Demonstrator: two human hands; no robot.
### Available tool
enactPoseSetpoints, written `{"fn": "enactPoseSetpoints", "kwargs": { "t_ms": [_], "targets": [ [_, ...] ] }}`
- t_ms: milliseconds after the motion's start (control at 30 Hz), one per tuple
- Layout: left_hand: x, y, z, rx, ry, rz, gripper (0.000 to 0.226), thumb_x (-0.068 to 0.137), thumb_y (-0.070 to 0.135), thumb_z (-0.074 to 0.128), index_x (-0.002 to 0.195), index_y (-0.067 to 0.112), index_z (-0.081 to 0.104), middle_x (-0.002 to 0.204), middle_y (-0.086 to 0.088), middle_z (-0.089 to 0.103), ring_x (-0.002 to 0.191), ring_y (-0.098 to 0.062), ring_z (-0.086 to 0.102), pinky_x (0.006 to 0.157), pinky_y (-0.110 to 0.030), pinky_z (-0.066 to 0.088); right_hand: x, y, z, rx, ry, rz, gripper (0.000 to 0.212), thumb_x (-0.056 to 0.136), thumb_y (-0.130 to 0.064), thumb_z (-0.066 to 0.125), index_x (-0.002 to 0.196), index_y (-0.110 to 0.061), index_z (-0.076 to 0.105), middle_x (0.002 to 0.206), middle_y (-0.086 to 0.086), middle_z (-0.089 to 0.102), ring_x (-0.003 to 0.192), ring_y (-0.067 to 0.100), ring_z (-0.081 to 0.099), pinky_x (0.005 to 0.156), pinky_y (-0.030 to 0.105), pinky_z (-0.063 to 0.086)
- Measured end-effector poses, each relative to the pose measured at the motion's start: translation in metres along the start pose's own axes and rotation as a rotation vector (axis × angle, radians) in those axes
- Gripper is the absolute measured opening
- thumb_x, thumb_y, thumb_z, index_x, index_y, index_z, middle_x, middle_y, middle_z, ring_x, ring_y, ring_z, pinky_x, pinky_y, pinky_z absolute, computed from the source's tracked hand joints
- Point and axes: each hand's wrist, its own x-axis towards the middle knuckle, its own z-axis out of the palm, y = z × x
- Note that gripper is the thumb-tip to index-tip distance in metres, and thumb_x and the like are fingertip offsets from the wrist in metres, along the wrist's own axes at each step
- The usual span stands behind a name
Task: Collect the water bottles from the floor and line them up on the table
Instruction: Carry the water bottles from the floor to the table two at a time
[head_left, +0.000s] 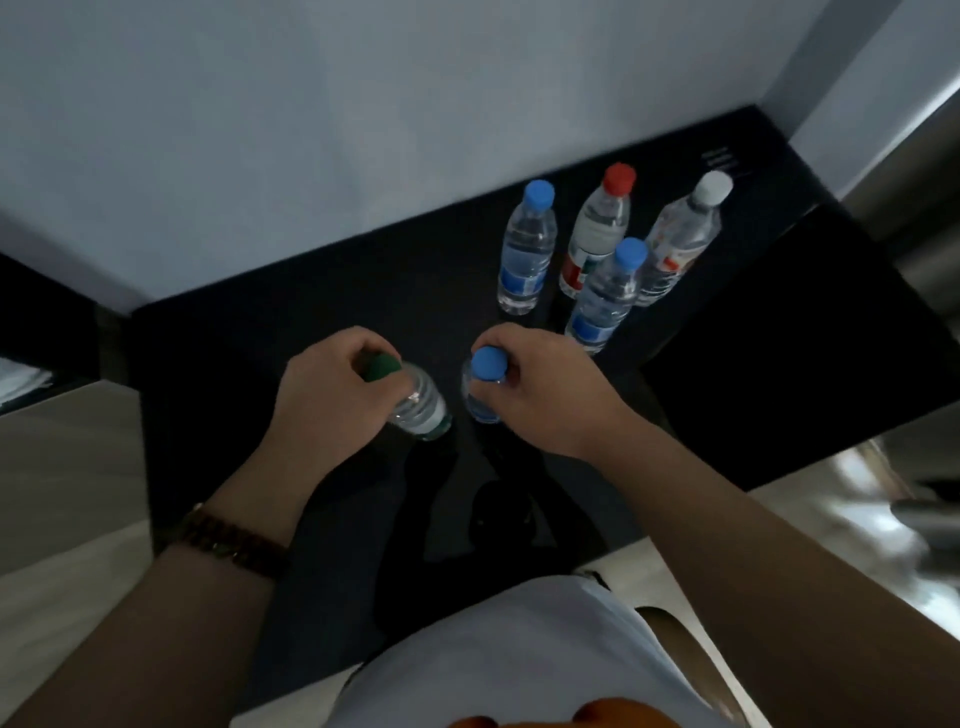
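Green-capped bottle (418, 402) is gripped at its top by my left hand (332, 395) and a blue-capped bottle (488, 365) by my right hand (545, 395), both over the black table (260, 353), four more bottles (524, 254) standing at two o'clock.

The black table (311, 312) carries four upright water bottles clustered toward its far right: a blue-capped bottle (527, 249), red-capped bottle (597, 234), white-capped bottle (680, 239), and nearer, a second blue-capped bottle (605, 296)

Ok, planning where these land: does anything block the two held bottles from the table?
Nothing visible: the green-capped bottle and held blue-capped bottle are over bare table; the four standing bottles are farther back, to the right.
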Motion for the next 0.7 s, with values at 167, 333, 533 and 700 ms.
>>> {"fn": "enactPoseSetpoints", "kwargs": {
  "t_ms": [167,333,533,700],
  "targets": [
    [0.015,0.055,0.048,-0.02,-0.072,0.041,0.014,0.078,0.033,0.078,0.088,0.035,0.068,0.084,0.017,0.068,0.082,0.008,0.061,0.063,-0.015,0.043,-0.019,0.052,-0.043,-0.033,0.022,0.04,0.025,0.086,-0.041,0.072,0.107,-0.038,0.058,0.093,-0.018,0.063,0.083,0.001,0.058,0.073,0.024,0.05],
    [0.027,0.092,0.079,0.007,-0.155,0.069,0.02,0.076,0.034,0.079,0.091,0.038,0.066,0.085,0.017,0.067,0.081,0.013,0.06,0.061,-0.015,0.044,-0.04,0.09,-0.076,-0.004,0.084,0.124,0.023,0.086,-0.041,0.071,0.104,-0.042,0.056,0.086,-0.023,0.058,0.081,-0.009,0.056,0.067,0.013,0.038],
    [0.033,0.114,0.095,0.047,-0.179,0.06,0.021,0.076,0.034,0.077,0.092,0.039,0.064,0.087,0.017,0.066,0.075,0.005,0.063,0.059,-0.015,0.045,-0.046,0.117,-0.106,0.007,0.147,0.158,0.027,0.085,-0.037,0.073,0.11,-0.034,0.062,0.093,-0.015,0.063,0.082,0.001,0.059,0.072,0.021,0.046],
    [0.036,0.121,0.097,0.073,-0.182,0.083,0.021,0.079,0.033,0.077,0.093,0.038,0.063,0.087,0.016,0.065,0.079,0.0,0.063,0.061,-0.015,0.042,-0.035,0.129,-0.124,0.008,0.16,0.171,0.023,0.087,-0.036,0.072,0.103,-0.041,0.057,0.092,-0.019,0.06,0.084,-0.001,0.057,0.071,0.023,0.045]
  ]
}}
